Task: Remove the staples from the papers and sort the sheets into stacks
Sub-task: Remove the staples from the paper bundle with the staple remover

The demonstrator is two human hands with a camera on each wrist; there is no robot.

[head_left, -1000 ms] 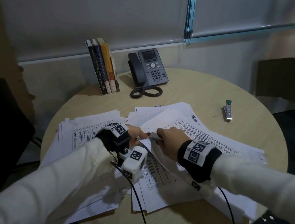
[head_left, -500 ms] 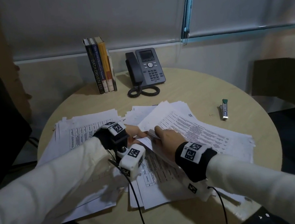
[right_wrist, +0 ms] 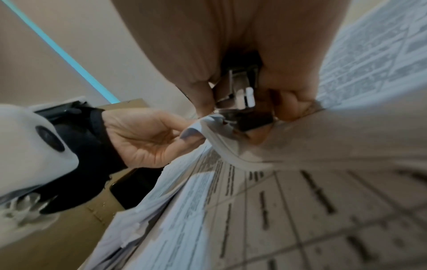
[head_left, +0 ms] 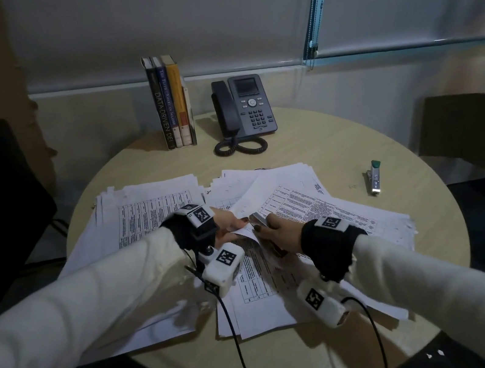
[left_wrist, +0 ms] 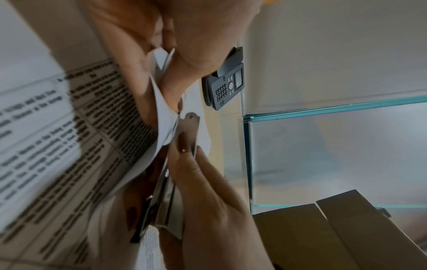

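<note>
step: staple pull, mid-task | left hand (head_left: pixel 228 223) pinches stapled corner (right_wrist: pixel 209 119) above counter (head_left: pixel 309 147) piles | right hand (head_left: pixel 281 230) clamped on staple remover (left_wrist: pixel 182 146) at corner | next — lever staple out, part sheets

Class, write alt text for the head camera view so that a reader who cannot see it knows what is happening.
At a round table, a person's left hand pinches the corner of a stapled packet while the right hand works a metal staple remover at that corner. Loose printed sheets spread beneath; a stapler, desk phone and books stand behind.
</note>
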